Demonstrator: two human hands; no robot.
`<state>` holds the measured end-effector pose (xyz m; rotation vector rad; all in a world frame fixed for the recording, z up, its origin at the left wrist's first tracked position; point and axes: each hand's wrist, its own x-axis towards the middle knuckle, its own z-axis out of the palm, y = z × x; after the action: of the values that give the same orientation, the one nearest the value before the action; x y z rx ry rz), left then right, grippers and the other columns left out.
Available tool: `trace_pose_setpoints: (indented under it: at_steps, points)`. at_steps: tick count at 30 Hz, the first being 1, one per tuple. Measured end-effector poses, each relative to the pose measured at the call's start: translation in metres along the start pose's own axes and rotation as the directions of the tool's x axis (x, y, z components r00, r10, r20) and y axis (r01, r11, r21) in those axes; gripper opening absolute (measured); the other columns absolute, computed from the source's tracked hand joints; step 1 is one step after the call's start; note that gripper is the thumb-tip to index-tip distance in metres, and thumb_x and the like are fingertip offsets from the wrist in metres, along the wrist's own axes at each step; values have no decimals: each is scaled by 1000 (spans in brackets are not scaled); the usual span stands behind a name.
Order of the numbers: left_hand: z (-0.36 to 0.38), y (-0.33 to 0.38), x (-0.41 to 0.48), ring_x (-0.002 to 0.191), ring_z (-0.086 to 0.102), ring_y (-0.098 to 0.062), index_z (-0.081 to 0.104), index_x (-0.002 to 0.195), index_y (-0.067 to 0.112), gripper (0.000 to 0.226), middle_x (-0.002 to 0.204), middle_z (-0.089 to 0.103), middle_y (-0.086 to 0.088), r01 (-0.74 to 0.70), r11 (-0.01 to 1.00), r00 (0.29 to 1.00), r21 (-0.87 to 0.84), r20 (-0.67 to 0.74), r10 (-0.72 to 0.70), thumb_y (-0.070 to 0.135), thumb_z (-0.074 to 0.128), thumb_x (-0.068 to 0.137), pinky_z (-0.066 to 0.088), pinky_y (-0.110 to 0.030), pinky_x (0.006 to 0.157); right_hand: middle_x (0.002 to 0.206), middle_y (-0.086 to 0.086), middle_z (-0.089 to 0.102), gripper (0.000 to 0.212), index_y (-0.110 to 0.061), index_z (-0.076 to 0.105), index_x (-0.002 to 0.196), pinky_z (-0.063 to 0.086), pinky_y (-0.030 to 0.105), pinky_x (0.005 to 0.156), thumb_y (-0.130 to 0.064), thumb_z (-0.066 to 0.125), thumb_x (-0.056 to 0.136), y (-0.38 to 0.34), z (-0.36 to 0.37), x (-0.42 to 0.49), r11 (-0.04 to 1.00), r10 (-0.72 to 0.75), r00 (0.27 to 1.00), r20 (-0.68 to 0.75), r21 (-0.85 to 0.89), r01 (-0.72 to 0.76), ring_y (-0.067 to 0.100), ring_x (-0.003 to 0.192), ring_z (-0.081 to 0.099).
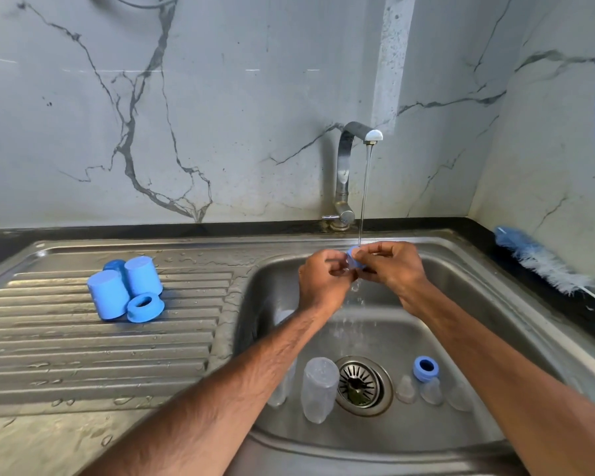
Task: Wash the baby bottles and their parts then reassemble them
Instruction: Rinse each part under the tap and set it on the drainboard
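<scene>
Head camera shows me both arms stretched out over the sink (478,255), with the hands close together under the tap (344,166). The left hand (322,281) and the right hand (394,269) both pinch a small blue ring (355,260) between them. Their fingers are curled in and the backs of the hands face up. A thin line of water (364,201) falls from the tap right onto the ring and drips down below the hands.

Below the hands, nearer to me, a clear bottle (318,389) sits in the sink just beside the drain (361,384). Another clear shape is half hidden under the left arm, and I cannot tell what it is. On the other side of the drain, near the right arm, sits a second blue ring (425,368). Three little clear teats (406,389) stand just beside it.

Well off to the left of the left hand is the ribbed tray (83,345). Three blue caps (108,297) stand close together on it, and a third blue ring (145,307) touches them. To the right of the right hand, a fluffy blue and white brush (543,259) lies on the dark counter by the wall.
</scene>
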<state>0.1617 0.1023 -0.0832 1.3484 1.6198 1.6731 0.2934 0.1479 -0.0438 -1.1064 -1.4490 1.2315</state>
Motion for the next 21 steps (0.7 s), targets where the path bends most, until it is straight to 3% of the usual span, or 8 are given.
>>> trace_pose_setpoints:
  at_steps: [4,9,12,16,18,21]
  points:
    - [-3,-2,1,84,74,-12,62,114,18,53,99,77,2,-8,1000,1000,0,17,8,19,95,72,59,-18,70,88,2,79,35,-17,76,99,66,40,79,-23,97,71,10,1,7,969,-71,994,-84,-243,49,20,86,78]
    - [1,2,1,83,72,-2,67,116,10,43,99,78,5,-124,992,991,32,48,122,4,87,78,53,-11,72,91,-3,79,37,-17,79,104,63,28,78,-27,95,73,6,4,3,927,-172,985,-15,-340,157,12,86,75]
    - [-1,1,2,89,73,-3,68,119,10,42,103,78,3,-135,990,990,28,50,134,6,86,81,56,-14,75,93,0,80,31,-12,79,107,61,23,76,-17,91,78,5,-1,3,960,-131,990,59,-240,142,15,89,76]
    - [0,0,5,90,73,-9,68,124,11,44,107,77,0,-134,990,986,32,106,130,9,85,83,60,-22,76,95,14,79,30,2,76,111,65,28,77,-8,85,84,6,-8,5,999,17,1000,-21,52,-16,20,80,78]
    - [1,1,3,90,72,-9,68,127,13,48,109,76,1,-149,988,981,40,130,143,10,86,82,57,-16,77,95,21,78,31,9,72,110,65,27,72,-6,82,85,4,-10,1,979,92,996,-15,185,-87,22,74,77]
    - [2,4,-1,86,69,-1,66,130,18,51,112,74,5,-190,980,973,59,143,180,12,86,83,53,-8,74,92,20,77,34,6,71,111,62,25,60,-12,84,85,0,-7,-2,969,102,995,12,225,-102,20,66,75]
